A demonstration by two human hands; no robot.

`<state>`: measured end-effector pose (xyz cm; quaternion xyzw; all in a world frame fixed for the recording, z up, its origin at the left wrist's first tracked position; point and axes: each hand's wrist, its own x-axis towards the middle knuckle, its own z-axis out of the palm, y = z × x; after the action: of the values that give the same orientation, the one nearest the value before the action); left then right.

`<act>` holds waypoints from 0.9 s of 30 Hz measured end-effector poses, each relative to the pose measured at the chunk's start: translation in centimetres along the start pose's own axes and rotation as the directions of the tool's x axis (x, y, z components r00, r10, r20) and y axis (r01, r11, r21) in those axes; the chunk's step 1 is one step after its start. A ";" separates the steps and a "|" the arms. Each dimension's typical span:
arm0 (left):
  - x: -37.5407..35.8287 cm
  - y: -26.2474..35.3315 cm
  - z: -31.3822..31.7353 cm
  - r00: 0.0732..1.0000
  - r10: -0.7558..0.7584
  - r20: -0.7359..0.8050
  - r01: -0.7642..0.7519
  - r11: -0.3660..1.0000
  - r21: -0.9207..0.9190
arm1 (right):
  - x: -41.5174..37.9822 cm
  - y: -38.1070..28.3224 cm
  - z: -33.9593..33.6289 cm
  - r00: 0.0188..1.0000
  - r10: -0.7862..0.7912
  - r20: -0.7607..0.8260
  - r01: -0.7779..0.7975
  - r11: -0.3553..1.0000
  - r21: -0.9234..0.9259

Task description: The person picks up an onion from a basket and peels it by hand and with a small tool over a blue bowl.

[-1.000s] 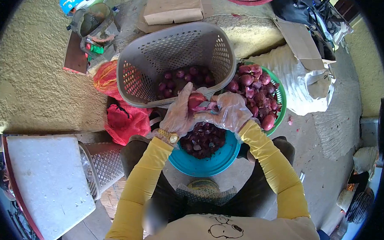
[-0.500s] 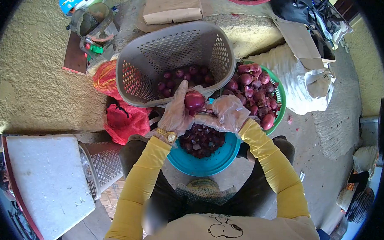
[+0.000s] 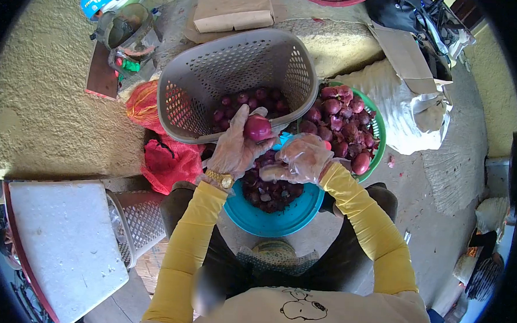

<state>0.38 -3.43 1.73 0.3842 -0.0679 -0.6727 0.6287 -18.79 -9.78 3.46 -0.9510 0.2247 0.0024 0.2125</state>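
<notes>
My left hand [image 3: 234, 146], in a clear plastic glove, holds a peeled-looking red onion [image 3: 257, 128] near the front rim of the grey-brown basket [image 3: 234, 59]. Beside it, my right hand [image 3: 301, 159], also gloved, has curled fingers with the thumb side pointing left; whatever it grips is hidden by the glove. Below both hands sits a blue basin [image 3: 273, 224] with dark onion skins [image 3: 268, 193] in it. Several red onions [image 3: 244, 98] lie at the bottom of the basket. To the right, a green basket [image 3: 378, 135] is heaped with unpeeled onions [image 3: 347, 116].
A red mesh sack [image 3: 169, 163] lies left of the basket. A white foam lid [image 3: 64, 239] and a plastic crate [image 3: 143, 223] stand at lower left. Behind are a cardboard piece [image 3: 233, 10] and a white sack [image 3: 396, 110]. My knees flank the basin.
My left hand has tilted outward with the onion, which sits slightly lower and further left. My right hand has drawn away from the onion, leaving a gap between the hands.
</notes>
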 end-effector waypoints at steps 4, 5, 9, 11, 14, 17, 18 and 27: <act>0.3 0.0 -0.6 0.996 -0.088 0.029 0.089 0.996 -0.012 | 0.1 -0.2 -0.6 0.997 0.025 0.076 -0.022 0.999 -0.036; -0.1 -0.1 0.2 0.998 -0.058 -0.040 0.057 0.998 -0.016 | 0.1 -0.5 -1.3 0.996 0.047 0.074 -0.049 0.998 0.028; 0.6 -0.6 -0.4 0.999 -0.032 -0.013 0.031 0.998 -0.047 | 0.6 -0.3 -1.7 0.983 0.183 -0.026 -0.174 0.966 0.192; 0.6 -1.0 -0.5 0.998 -0.053 0.024 0.054 0.998 -0.027 | 0.4 -0.3 -1.8 0.972 0.202 -0.120 -0.179 0.968 0.178; 0.3 -1.2 -0.1 0.993 -0.103 0.060 0.104 0.994 -0.022 | 0.3 0.5 -0.8 0.950 0.197 -0.242 -0.165 0.975 0.148; 0.4 -1.4 -0.1 0.989 -0.130 0.072 0.133 0.990 -0.037 | 0.4 0.7 -0.7 0.950 0.186 -0.253 -0.159 0.979 0.124; 0.5 -1.5 -0.2 0.988 -0.132 0.082 0.135 0.990 -0.035 | 0.4 0.7 -0.8 0.954 0.185 -0.237 -0.176 0.983 0.058; 1.0 -1.9 -1.2 0.984 -0.153 0.097 0.161 0.983 -0.087 | 0.5 1.6 1.0 0.939 0.159 -0.305 -0.159 0.987 0.024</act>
<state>-0.34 -3.47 -0.58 0.3275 -0.0335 -0.7392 0.5875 -18.95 -10.83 1.85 -0.9187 0.3310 -0.1277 0.1738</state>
